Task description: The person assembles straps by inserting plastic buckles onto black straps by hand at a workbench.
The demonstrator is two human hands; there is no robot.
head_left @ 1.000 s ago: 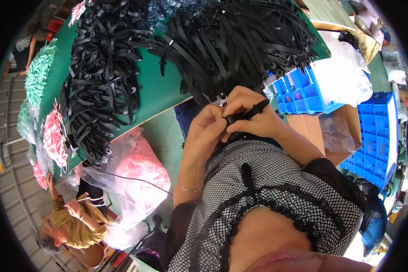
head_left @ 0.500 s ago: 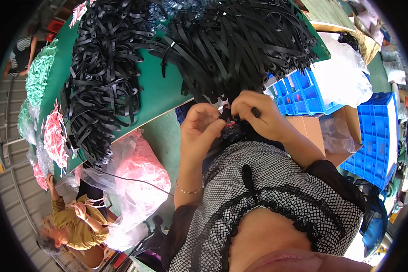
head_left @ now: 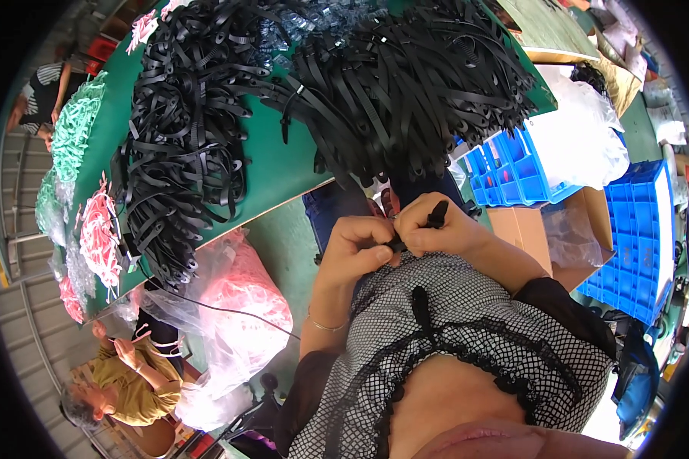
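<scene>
My left hand [head_left: 362, 246] and my right hand [head_left: 439, 229] meet close in front of my body, just off the near edge of the table. Both have their fingers closed on a black strap [head_left: 437, 215]. One end of it sticks up out of my right fist; another dark bit shows between the fingertips of the two hands. The rest of it is hidden by my fingers. Beyond my hands, a thick heap of black straps [head_left: 406, 92] hangs over the table edge. A second long heap of black straps [head_left: 195, 115] lies to its left.
Clear plastic pieces [head_left: 325, 30] lie at the back of the green table [head_left: 279, 168]. Pink and green bundles line its left side. Below stands a bag of pink straps [head_left: 245, 291]; a co-worker [head_left: 134, 382] sits nearby. To the right are a cardboard box [head_left: 520, 233] and blue crates [head_left: 628, 252].
Both my hands have come closer to my body, and the strap end in my right hand now points up. The co-worker's hand has left the table edge.
</scene>
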